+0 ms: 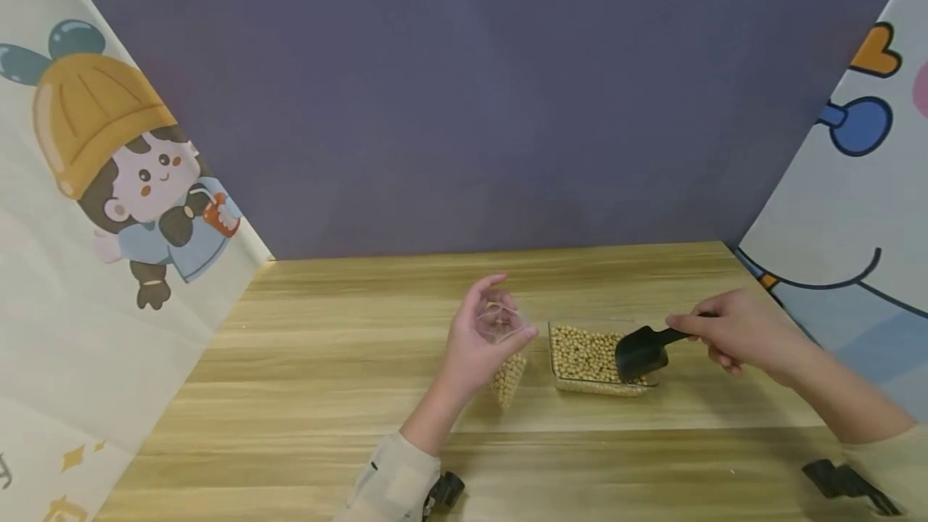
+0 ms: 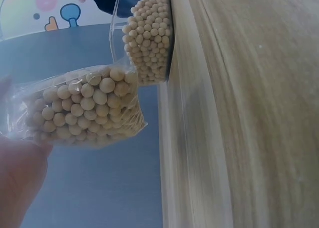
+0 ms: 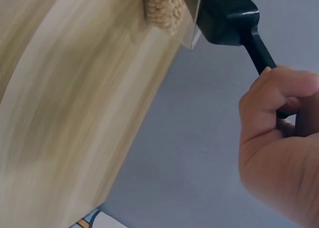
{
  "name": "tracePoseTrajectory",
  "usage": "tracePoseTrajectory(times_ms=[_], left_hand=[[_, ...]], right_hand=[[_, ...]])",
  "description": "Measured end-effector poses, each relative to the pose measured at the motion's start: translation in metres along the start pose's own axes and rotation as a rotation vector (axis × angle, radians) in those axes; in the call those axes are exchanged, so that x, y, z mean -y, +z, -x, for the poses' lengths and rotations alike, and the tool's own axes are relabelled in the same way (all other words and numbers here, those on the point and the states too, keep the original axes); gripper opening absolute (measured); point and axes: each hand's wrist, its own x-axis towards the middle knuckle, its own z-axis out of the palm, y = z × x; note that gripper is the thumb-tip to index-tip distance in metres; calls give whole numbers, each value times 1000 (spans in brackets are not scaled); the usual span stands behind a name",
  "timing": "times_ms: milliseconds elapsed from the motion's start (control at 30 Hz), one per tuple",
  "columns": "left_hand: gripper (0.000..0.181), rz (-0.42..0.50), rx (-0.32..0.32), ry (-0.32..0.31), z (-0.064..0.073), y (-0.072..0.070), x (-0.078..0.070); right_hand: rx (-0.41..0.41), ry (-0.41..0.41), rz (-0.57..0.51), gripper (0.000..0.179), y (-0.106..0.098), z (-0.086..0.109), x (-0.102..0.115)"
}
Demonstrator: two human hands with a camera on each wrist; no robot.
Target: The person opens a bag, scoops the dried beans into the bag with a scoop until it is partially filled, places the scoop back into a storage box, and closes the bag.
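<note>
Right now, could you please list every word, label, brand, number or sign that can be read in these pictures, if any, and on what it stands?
No readable text shows.
Left wall: a dark mark, perhaps lettering, is cut off by the head view's edge and cannot be read.
Clear bag, clear container, black scoop: no lettering visible.

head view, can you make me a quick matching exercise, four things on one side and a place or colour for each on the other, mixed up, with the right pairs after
Column one
1. scoop
2. bag
3. tub
4. wall

Column two
A. standing on the table
B. plain, behind the table
C. in the left hand
D. black, in the right hand

Right pairs: 1-D, 2-C, 3-A, 4-B
</note>
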Motion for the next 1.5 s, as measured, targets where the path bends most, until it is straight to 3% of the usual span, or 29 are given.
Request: tracePoseTrajectory(times_ms=[267, 667, 967, 1300, 1500], left_hand=[[73, -22, -2, -11, 0, -1, 4], [71, -42, 11, -8, -3, 1, 3], [71, -48, 5, -12, -2, 1, 3], [71, -60, 14, -24, -1, 2, 4], [68, -64, 37, 23, 0, 4, 12]], right_hand=[[77, 32, -133, 45, 10, -7, -1], [255, 67, -346, 38, 15, -15, -30], [308, 66, -408, 33, 23, -19, -41], [326, 25, -426, 38, 33, -23, -33], [321, 23, -439, 39, 39, -25, -29]])
